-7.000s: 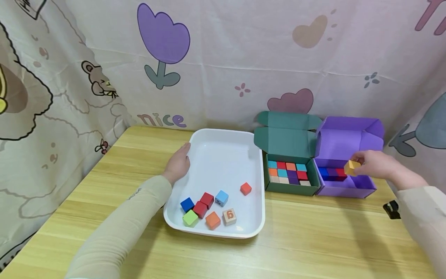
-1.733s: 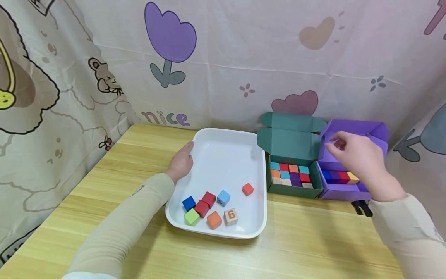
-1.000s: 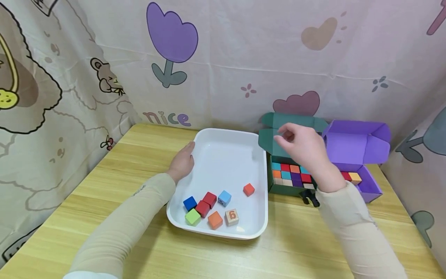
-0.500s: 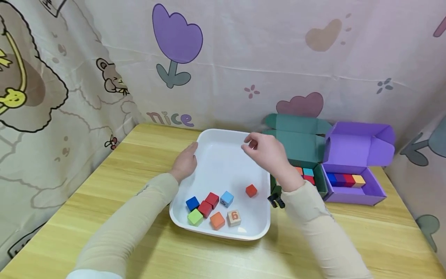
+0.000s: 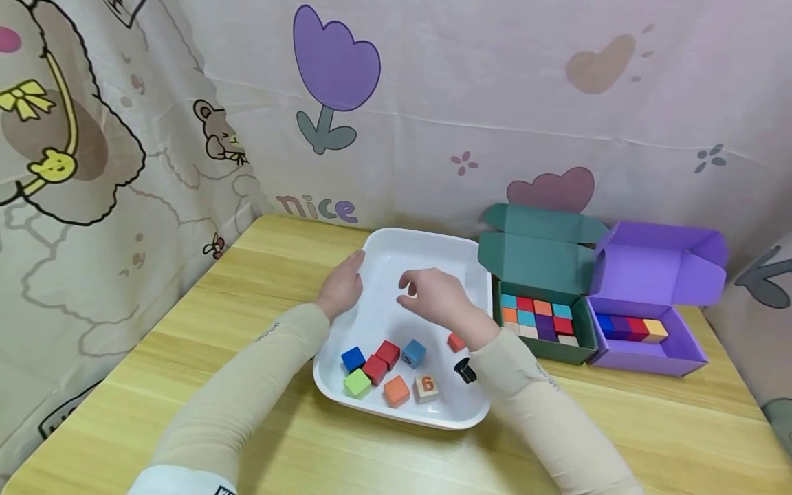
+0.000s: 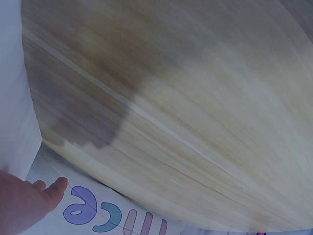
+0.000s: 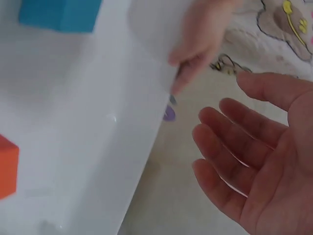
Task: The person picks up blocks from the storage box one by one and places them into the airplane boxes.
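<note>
A white tray (image 5: 433, 265) lies on the table with loose cubes near its front: a blue cube (image 5: 353, 359), two red cubes (image 5: 388, 354), a light-blue cube (image 5: 414, 353), a green cube (image 5: 357, 383), an orange cube (image 5: 397, 391), a wooden cube marked 6 (image 5: 426, 388) and an orange-red cube (image 5: 456, 342). My left hand (image 5: 342, 285) grips the tray's left rim; the right wrist view shows its thumb and fingers at the edge. Above the tray's middle hovers my right hand (image 5: 436, 297), fingers loosely bent, holding nothing. Its palm (image 7: 274, 186) faces the right wrist camera.
Right of the tray stands an open green box (image 5: 559, 353) with rows of coloured cubes. Beside it is an open purple box (image 5: 683, 357) holding a row of blue, purple, red and yellow cubes. A patterned cloth (image 5: 433, 82) hangs behind the wooden table (image 5: 396, 460).
Earlier my right hand held a yellow cube over the purple box; that cube now sits in the row there. The hand has swung left over the tray. My left hand stays on the rim.
</note>
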`<action>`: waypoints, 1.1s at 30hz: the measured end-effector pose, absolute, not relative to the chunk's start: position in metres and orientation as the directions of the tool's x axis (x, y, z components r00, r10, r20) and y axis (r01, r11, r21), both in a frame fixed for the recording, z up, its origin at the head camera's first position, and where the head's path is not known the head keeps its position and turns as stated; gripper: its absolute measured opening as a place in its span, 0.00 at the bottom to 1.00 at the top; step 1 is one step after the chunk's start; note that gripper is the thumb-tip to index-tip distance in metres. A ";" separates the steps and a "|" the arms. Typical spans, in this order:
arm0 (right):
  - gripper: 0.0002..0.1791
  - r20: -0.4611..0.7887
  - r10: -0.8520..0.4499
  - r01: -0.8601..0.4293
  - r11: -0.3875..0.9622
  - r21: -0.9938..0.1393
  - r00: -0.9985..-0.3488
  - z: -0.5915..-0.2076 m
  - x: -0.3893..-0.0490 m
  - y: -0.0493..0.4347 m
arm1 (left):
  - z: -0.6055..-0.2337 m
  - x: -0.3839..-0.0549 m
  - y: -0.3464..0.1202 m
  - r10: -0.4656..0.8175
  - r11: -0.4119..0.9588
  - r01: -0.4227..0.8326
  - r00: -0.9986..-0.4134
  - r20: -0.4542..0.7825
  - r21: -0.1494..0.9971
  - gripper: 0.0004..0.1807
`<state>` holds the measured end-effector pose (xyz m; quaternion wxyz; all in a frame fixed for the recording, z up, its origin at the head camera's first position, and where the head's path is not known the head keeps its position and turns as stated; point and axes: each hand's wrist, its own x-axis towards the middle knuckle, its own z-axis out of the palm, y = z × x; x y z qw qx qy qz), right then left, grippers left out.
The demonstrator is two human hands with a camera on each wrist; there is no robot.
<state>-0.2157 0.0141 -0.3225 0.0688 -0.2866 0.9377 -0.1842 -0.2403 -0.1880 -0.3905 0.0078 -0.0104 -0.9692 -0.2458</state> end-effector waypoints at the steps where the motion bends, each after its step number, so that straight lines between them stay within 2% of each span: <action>1: 0.16 -0.038 -0.582 -0.529 0.763 -0.370 -0.813 -0.324 -0.215 0.012 | -0.391 -0.240 -0.188 0.017 0.879 0.025 -1.000 0.022 0.477 0.28; 11: 0.21 -0.287 -0.684 -0.639 0.730 -0.244 -0.671 -0.342 -0.207 -0.005 | -0.390 -0.240 -0.186 0.025 0.875 0.040 -0.999 0.038 0.483 0.28; 17: 0.21 -0.358 -0.721 -0.715 0.676 -0.177 -0.594 -0.351 -0.203 -0.011 | -0.390 -0.239 -0.185 0.027 0.878 0.040 -0.999 0.034 0.478 0.28; 33: 0.15 -0.391 -0.738 -0.729 0.653 -0.205 -0.551 -0.362 -0.203 -0.016 | -0.391 -0.239 -0.189 0.038 0.879 0.058 -0.998 0.052 0.473 0.28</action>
